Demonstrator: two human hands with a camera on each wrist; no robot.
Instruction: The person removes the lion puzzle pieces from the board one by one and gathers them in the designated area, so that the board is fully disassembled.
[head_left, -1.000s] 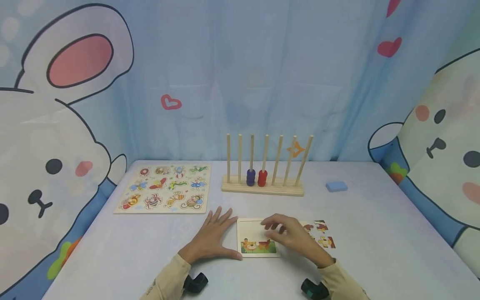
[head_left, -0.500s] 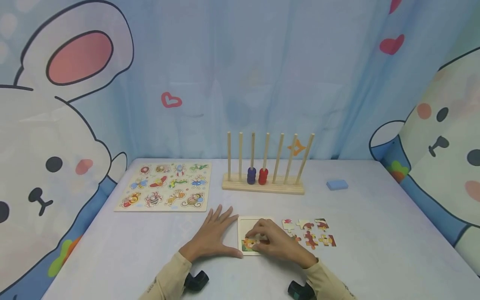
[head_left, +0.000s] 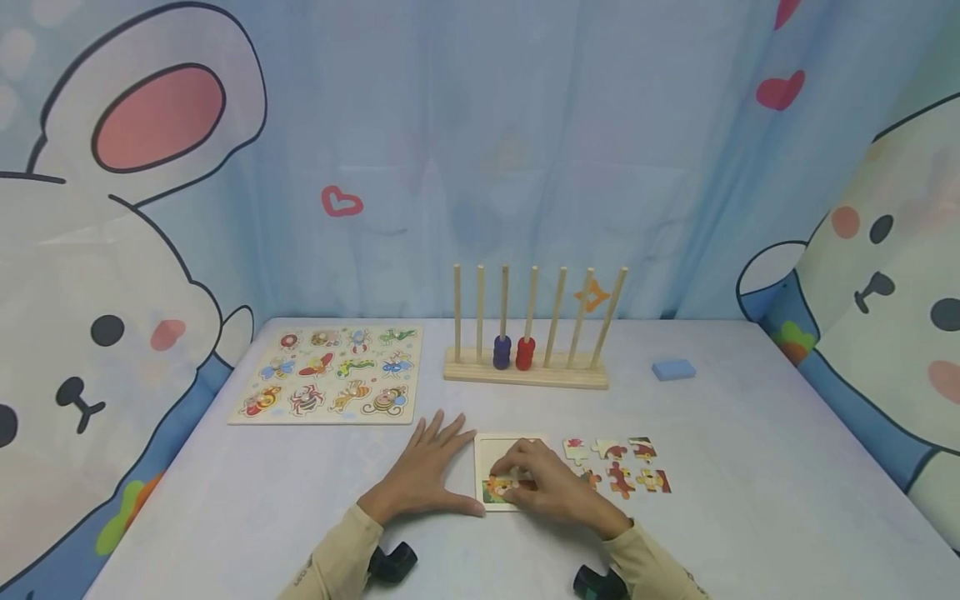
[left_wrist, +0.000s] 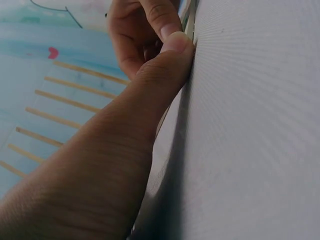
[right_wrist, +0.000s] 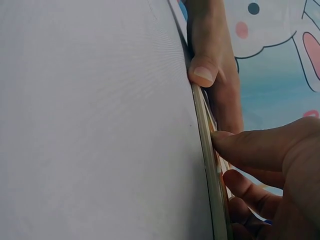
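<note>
A small wooden puzzle tray (head_left: pixel 482 457) lies flat in front of me, with picture pieces (head_left: pixel 495 489) showing an orange animal's head along its bottom row. My left hand (head_left: pixel 424 473) is spread on the table, its thumb touching the tray's lower left corner. Over the tray, my right hand (head_left: pixel 553 485) bends its fingers and pinches a puzzle piece at the bottom row. That piece is mostly hidden by the hand. In the right wrist view the right thumb (right_wrist: pixel 250 145) presses the pieces above the tray's edge (right_wrist: pixel 204 145).
Several loose jigsaw pieces (head_left: pixel 621 480) lie right of the tray. Behind stands a wooden peg rack (head_left: pixel 525 377) with blue and red beads. An insect puzzle board (head_left: pixel 330 375) lies at back left, and a blue block (head_left: pixel 673 370) at back right.
My right hand has moved left and down from above the tray's right side onto the bottom-row pieces, then stayed nearly still. The loose pieces came into fuller view. My left hand has not moved.
</note>
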